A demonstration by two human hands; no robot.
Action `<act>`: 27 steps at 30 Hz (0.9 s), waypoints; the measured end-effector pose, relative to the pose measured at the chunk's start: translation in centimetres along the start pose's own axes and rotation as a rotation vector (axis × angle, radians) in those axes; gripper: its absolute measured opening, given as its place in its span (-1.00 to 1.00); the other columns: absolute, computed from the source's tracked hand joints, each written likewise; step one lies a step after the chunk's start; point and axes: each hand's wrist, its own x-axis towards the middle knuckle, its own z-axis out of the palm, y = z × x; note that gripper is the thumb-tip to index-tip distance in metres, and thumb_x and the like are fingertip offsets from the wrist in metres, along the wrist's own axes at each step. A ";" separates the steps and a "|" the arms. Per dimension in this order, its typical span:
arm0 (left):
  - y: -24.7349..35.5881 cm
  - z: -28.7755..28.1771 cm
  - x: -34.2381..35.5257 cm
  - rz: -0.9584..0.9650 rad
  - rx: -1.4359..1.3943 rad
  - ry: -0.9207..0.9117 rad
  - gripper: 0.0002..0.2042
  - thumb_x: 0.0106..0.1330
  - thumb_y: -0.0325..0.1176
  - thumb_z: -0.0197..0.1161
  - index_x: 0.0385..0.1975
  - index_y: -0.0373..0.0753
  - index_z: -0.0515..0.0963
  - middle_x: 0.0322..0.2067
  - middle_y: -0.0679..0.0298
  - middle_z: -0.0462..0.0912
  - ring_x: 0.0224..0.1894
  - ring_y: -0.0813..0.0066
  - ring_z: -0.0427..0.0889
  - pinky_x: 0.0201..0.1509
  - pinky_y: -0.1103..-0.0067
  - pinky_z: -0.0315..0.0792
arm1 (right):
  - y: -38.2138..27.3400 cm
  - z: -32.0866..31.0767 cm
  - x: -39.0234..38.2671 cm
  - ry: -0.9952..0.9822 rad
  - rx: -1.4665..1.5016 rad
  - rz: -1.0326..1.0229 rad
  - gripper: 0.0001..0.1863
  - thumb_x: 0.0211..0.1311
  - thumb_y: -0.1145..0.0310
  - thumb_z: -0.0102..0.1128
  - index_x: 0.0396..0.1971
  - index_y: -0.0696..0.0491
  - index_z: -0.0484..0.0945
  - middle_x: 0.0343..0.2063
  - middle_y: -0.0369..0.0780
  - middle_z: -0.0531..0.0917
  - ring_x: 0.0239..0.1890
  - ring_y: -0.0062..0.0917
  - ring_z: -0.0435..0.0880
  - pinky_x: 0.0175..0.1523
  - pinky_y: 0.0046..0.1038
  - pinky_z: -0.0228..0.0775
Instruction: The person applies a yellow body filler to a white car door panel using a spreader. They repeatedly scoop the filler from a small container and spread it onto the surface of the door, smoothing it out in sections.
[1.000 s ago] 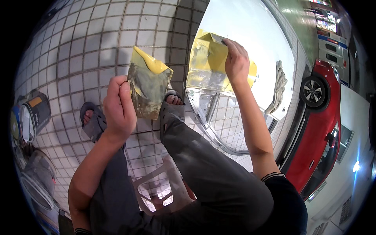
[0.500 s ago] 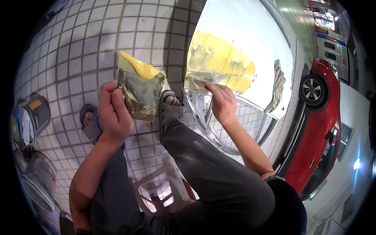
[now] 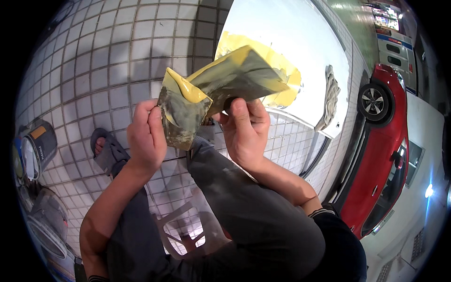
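Yellow putty [image 3: 193, 92] lay in a thick, glossy ridge along the top edge of a grimy mixing board [image 3: 177, 124], which stood toward 10 o'clock from the middle of the view. The left hand [image 3: 146, 136] gripped the board by its 9 o'clock edge, thumb across the near face. The right hand [image 3: 246, 134] was closed on the lower edge of a broad, flexible spreader [image 3: 239, 77] at 12 o'clock, its thumb pressed on the near side; more putty smeared the spreader's upper edge. The spreader's end reached over to the board's upper corner, though whether the two touched could not be told.

At 1 o'clock a white car door panel [image 3: 277, 30] carried a yellow patch [image 3: 287, 73], partly hidden behind the spreader. A crumpled grey cloth [image 3: 330, 101] rested on the panel at 2 o'clock. A red car [image 3: 383, 155] stood at 3 o'clock, a dark tin [image 3: 44, 146] at 9 o'clock on the tiled floor [image 3: 105, 89], and a plastic stool [image 3: 209, 228] near 7 o'clock.
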 end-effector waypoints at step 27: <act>-0.8 -1.4 1.0 0.181 -0.087 0.104 -0.83 0.55 -0.44 -0.09 -0.17 -0.36 0.44 -0.46 0.22 0.52 -0.47 0.57 0.42 -0.33 0.62 0.37 | -0.9 -17.4 12.5 -0.048 -1.700 -0.796 -0.71 0.30 0.57 0.11 -0.07 0.03 0.71 -0.07 -0.17 0.75 0.00 -0.28 0.73 0.12 -0.33 0.53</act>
